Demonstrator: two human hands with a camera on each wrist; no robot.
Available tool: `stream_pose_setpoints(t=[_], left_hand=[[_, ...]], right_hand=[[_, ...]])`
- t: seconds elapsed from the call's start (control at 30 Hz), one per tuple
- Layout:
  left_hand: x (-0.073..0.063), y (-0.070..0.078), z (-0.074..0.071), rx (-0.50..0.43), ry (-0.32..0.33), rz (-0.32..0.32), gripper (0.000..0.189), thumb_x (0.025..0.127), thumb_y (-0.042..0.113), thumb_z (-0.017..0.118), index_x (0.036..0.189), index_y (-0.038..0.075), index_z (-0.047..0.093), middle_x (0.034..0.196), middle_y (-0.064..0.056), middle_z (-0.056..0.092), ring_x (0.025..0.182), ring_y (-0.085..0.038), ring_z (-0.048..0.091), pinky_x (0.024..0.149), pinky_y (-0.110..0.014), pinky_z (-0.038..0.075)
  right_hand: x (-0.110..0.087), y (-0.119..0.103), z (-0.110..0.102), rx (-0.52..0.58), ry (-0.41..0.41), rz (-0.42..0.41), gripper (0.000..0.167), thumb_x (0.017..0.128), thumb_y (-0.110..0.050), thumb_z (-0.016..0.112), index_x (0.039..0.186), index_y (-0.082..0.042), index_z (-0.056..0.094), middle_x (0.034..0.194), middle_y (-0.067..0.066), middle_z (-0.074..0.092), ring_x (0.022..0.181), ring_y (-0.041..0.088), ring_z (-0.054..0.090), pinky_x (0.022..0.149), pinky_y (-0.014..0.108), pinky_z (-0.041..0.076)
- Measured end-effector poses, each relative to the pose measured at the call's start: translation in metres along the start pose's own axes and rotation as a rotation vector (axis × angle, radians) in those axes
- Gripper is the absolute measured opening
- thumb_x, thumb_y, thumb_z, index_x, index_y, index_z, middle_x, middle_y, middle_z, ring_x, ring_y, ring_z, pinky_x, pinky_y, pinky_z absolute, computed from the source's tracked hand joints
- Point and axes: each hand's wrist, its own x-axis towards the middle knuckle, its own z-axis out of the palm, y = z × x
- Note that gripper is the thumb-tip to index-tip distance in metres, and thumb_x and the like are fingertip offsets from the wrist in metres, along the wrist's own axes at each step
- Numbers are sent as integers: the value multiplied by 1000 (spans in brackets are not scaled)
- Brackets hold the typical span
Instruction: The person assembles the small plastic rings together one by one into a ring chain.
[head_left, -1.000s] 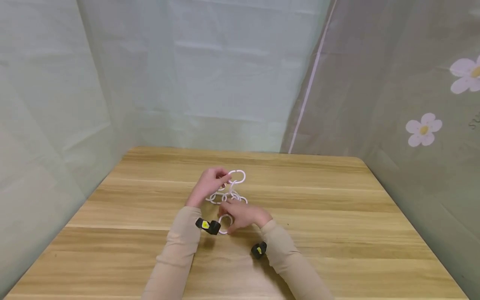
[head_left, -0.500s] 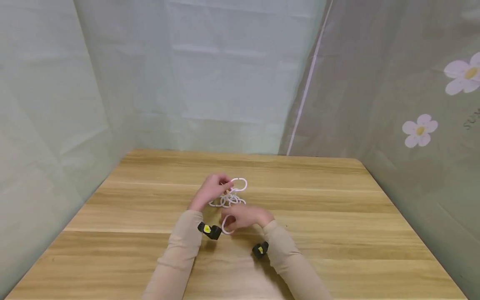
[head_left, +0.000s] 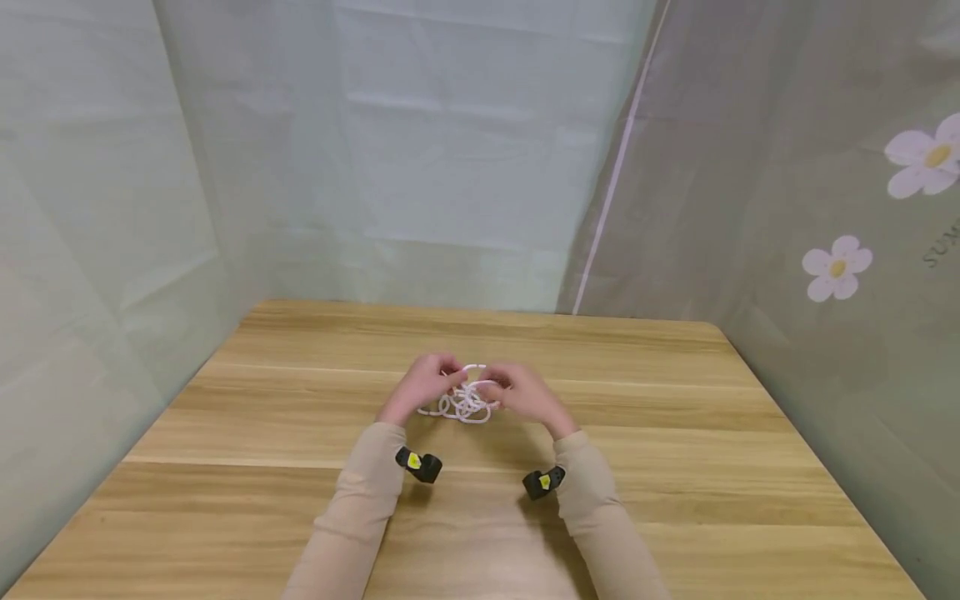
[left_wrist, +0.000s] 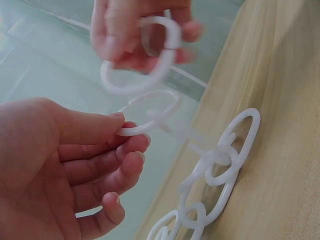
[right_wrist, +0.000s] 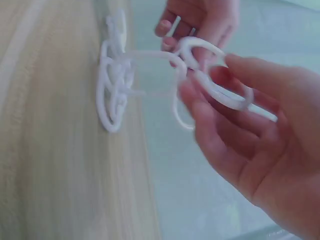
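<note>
My left hand [head_left: 423,387] pinches a white plastic chain link [left_wrist: 137,131] between thumb and forefinger, lifted above the table. Below it, the joined white chain [left_wrist: 250,130] runs down and lies heaped on the wood. Close beside the left hand, my right hand [head_left: 525,392] holds another white open link [right_wrist: 225,97] by thumb and fingers. A small gap shows in its rim, near the left hand's link. In the right wrist view the two links overlap; whether they are hooked together I cannot tell. Motion blurs the right hand in the left wrist view.
The wooden table [head_left: 675,467] spreads around both hands. Small black cameras [head_left: 427,468] sit on the beige sleeves [head_left: 352,492]. Pale cloth [head_left: 450,167] hangs behind the table, and a grey cloth with flowers [head_left: 837,267] hangs on the right.
My right hand has carried its link away from me, from the near side of the chain to beside the left hand. The left hand has lowered slightly, and the chain bunches more closely.
</note>
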Motion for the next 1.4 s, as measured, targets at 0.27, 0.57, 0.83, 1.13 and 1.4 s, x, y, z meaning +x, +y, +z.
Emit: stream_pose_setpoints(t=[0.27,0.57,0.83,1.13,1.4], left_hand=[[1,1,1,1,-24,0,17,94,13,61,95,-3,67,91,-19,69,77,-32,65,61,-22,47],[1,2,2,15,-65,63,14,93,11,62,94,-2,68,90,-16,69,79,-34,66,64,-23,49],[0,2,4,37,-74,91,15,93,13,63,93,-1,69,88,-13,69,77,-27,66,65,-22,50],[-2,4,4,49,-64,102,12,92,13,63,91,2,69,87,-11,68,75,-24,64,64,-22,49],[-1,5,3,56,-81,138,13,92,12,64,92,0,69,86,-12,69,73,-18,63,64,-22,49]], right_hand=[[3,1,-6,29,309,132,14,91,-17,67,93,-5,71,80,8,66,69,9,51,62,22,42],[1,5,-9,99,369,232,15,89,-15,67,96,-3,72,85,12,68,72,12,53,64,24,43],[3,6,-11,108,358,270,13,89,-12,66,94,0,70,75,9,66,64,9,50,59,21,41],[1,5,-12,154,289,294,15,88,-8,64,100,0,69,67,2,57,60,9,46,54,21,38],[2,7,-10,119,247,276,18,86,-8,65,102,0,69,66,-2,53,59,9,44,52,21,34]])
